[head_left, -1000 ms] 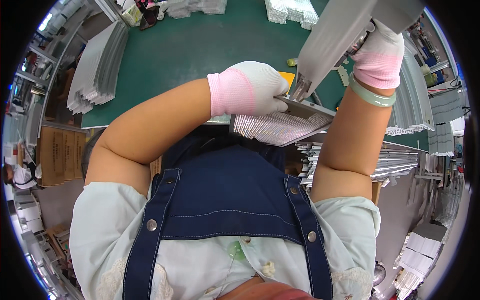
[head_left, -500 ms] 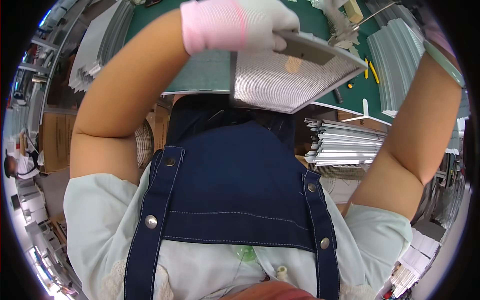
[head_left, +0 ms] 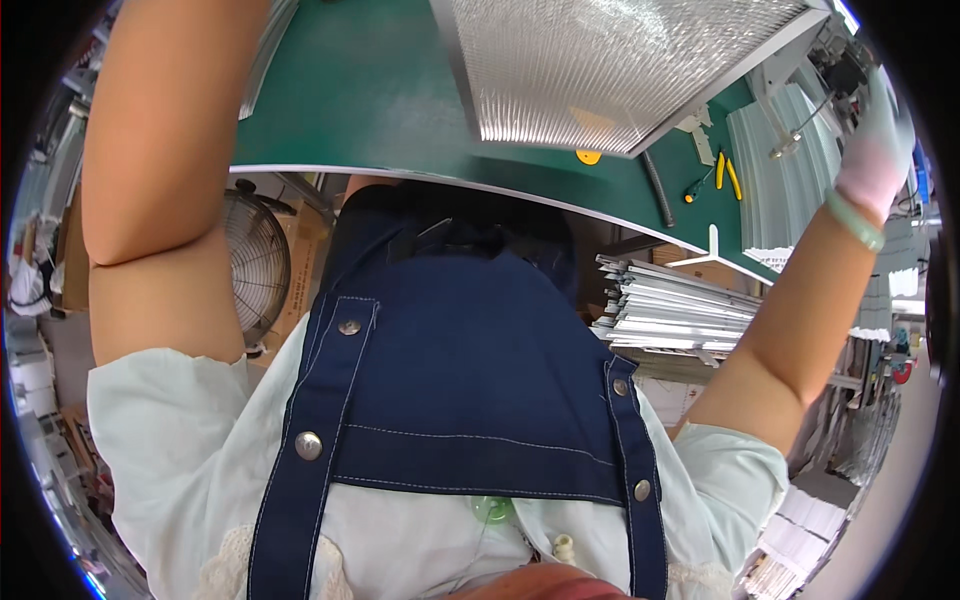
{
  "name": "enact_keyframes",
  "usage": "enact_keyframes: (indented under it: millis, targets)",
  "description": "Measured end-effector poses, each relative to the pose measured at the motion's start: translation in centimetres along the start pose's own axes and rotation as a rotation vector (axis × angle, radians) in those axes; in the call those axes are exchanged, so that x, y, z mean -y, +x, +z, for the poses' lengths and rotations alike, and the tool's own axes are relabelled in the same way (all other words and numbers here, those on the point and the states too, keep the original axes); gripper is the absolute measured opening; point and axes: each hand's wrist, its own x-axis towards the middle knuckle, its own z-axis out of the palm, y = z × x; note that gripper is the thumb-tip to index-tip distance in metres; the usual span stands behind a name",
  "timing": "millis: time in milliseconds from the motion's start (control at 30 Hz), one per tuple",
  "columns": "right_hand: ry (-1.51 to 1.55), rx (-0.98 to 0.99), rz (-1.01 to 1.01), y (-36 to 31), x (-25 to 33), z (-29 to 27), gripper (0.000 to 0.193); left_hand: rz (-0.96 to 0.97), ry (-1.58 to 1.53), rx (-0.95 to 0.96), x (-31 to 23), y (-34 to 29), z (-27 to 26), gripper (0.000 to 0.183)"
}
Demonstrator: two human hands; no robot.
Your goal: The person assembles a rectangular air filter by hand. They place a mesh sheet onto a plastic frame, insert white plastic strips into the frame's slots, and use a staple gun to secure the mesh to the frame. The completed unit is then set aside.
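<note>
A flat metal mesh panel with a silvery ribbed face and a grey frame (head_left: 620,70) is tilted above the green tabletop, its upper part cut off by the view's edge. My left forearm rises out of the top left of the picture, so my left hand is out of sight. At the far right my right hand (head_left: 876,150), in a white and pink glove, is smeared by motion. It is up against a black and metal tool with a thin rod (head_left: 808,118), just right of the panel. Its fingers are too blurred to read.
On the green table (head_left: 350,110) lie yellow-handled cutters (head_left: 730,177), a screwdriver (head_left: 695,192) and a dark ribbed rod (head_left: 658,188). Pale strips (head_left: 775,190) are stacked at the right. Below the edge are metal profiles (head_left: 675,305) and, at the left, a fan (head_left: 255,265).
The panel has risen and moved right, more over the table. My left hand has passed out of view at the top. My right hand has come into view, and the rod tool has shifted right and nearer.
</note>
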Motion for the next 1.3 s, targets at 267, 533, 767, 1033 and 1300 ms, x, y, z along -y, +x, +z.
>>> enact_keyframes:
  millis: [267, 533, 767, 1033, 1300]
  targets:
    - [1.145, 0.423, 0.557, -16.1, 18.0, -4.1, 0.022, 0.165, 0.059, -0.117, -4.5, -4.3, 2.7, 0.026]
    - [1.015, 0.241, 1.028, -19.4, 15.1, -2.0, 0.043, 0.295, 0.174, -0.219, -6.9, -6.4, 4.0, 0.027]
    - [1.392, 0.299, 1.088, -19.7, 14.9, -1.3, 0.068, 0.388, 0.275, -0.349, -8.4, -7.4, 4.6, 0.028]
    - [1.849, 0.067, 0.958, -20.1, 21.9, -8.6, 0.052, 0.347, 0.230, -0.315, -9.6, -4.6, 14.1, 0.030]
    - [1.166, -0.624, 1.212, -18.9, 4.0, -12.0, 0.035, 0.294, -0.102, 0.112, 2.2, -5.9, 20.2, 0.070]
